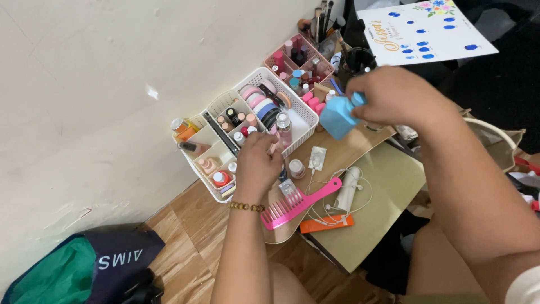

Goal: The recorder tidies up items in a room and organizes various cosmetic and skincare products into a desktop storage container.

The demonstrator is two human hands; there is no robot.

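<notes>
Above white organiser, light-blue angular bottle

One view only — head-worn, looking steeply down past both forearms, close over the white organiser tray against the wall — floor beneath.

The left hand covers whatever its fingers pinch at the white organiser's edge. At one o'clock, the right hand hides the blue bottle's top. At seven o'clock, the frame's edge cuts off the dark bag.
</notes>
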